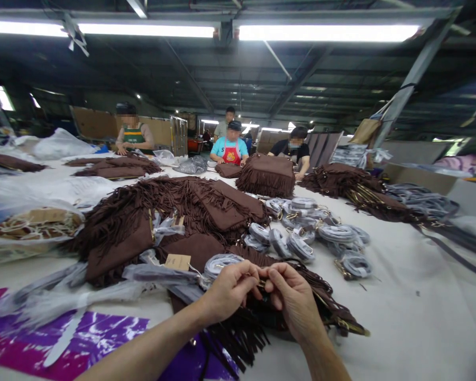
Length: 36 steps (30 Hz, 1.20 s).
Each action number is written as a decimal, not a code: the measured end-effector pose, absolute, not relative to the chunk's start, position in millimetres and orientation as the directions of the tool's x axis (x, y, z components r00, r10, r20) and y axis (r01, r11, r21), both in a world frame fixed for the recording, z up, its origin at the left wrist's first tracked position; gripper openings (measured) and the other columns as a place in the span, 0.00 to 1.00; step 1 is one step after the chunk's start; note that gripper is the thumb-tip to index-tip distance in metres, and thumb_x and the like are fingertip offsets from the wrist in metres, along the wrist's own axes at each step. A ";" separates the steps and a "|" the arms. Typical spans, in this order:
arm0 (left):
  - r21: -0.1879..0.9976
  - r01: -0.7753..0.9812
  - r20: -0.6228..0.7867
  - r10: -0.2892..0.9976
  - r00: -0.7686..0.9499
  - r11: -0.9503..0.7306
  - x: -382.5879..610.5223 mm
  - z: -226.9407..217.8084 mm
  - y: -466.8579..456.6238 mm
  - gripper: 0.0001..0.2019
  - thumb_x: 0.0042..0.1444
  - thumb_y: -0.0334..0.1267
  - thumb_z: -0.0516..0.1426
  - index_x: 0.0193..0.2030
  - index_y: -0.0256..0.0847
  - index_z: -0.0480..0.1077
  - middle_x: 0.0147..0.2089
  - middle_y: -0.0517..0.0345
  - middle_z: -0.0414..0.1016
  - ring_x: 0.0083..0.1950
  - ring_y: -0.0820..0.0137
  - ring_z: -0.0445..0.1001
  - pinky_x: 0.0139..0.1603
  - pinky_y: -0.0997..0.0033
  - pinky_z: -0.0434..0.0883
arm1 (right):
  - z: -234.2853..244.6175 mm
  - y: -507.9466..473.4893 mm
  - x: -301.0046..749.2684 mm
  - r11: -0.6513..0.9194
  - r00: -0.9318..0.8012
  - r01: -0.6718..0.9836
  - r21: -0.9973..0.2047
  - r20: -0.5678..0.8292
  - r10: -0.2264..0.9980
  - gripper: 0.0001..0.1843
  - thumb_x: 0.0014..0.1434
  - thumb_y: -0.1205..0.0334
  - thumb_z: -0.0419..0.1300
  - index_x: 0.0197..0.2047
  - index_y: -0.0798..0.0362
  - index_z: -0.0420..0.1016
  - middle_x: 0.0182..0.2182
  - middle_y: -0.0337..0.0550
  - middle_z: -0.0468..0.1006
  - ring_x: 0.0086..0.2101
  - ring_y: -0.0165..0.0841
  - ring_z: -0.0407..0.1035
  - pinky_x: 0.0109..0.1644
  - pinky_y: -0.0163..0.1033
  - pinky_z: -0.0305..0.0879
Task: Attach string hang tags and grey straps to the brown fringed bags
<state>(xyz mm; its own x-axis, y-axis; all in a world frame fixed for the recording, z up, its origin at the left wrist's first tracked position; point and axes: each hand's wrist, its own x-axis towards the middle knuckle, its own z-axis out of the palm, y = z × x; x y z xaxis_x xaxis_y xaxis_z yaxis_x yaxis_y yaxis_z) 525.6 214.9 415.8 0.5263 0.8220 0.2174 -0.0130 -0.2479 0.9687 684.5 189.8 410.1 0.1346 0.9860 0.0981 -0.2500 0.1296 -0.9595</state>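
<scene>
My left hand [230, 290] and my right hand [292, 297] meet over a dark brown fringed bag [238, 333] at the table's near side. Both are closed in a pinch, fingertips almost touching. Between them glints a small gold-coloured metal part [261, 283]; its exact shape is hidden by my fingers. Gold trim shows along the bag's right end, and its fringe hangs toward me. Just behind my left hand lies a coiled strap [222, 263] in clear wrap. A tan paper tag [178, 262] is to its left.
Brown fringed bags [182, 206] are heaped beyond my hands. Several wrapped strap coils [301, 233] lie right of them. On the left are a plastic bag [31, 227], purple plastic [115, 330] and a white flat strip [67, 336]. Several people work across the white table [428, 312].
</scene>
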 end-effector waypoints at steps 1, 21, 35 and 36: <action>0.962 0.000 0.235 0.834 0.499 -0.272 524.4 416.5 214.9 0.08 0.61 0.39 0.52 0.34 0.37 0.67 0.26 0.60 0.72 0.20 0.79 0.64 0.20 0.81 0.60 | 408.8 190.1 685.1 0.128 0.153 -0.262 -0.957 0.090 0.984 0.22 0.43 0.44 0.74 0.29 0.54 0.77 0.22 0.38 0.76 0.15 0.22 0.61 0.15 0.26 0.54; 0.939 -0.024 0.319 0.841 0.437 -0.343 521.5 407.5 217.9 0.07 0.56 0.26 0.50 0.39 0.41 0.60 0.26 0.67 0.67 0.22 0.80 0.64 0.23 0.81 0.60 | 396.7 190.2 682.2 0.245 0.010 0.041 -0.969 0.245 0.969 0.17 0.54 0.45 0.67 0.33 0.52 0.79 0.23 0.39 0.77 0.26 0.33 0.71 0.32 0.36 0.71; 0.936 -0.009 0.322 0.847 0.423 -0.351 523.7 407.7 218.3 0.06 0.54 0.26 0.50 0.37 0.41 0.60 0.26 0.67 0.65 0.21 0.80 0.64 0.22 0.81 0.60 | 394.9 190.2 679.1 0.268 -0.008 0.070 -0.961 0.268 0.963 0.13 0.58 0.50 0.65 0.33 0.52 0.78 0.23 0.37 0.76 0.25 0.32 0.70 0.32 0.34 0.69; 0.934 -0.003 0.325 0.847 0.420 -0.357 523.9 406.9 218.1 0.06 0.54 0.26 0.50 0.36 0.41 0.60 0.26 0.67 0.65 0.22 0.80 0.64 0.22 0.81 0.60 | 393.6 190.2 679.2 0.288 -0.008 0.100 -0.952 0.289 0.957 0.12 0.59 0.51 0.64 0.34 0.52 0.77 0.23 0.37 0.75 0.26 0.31 0.70 0.32 0.34 0.68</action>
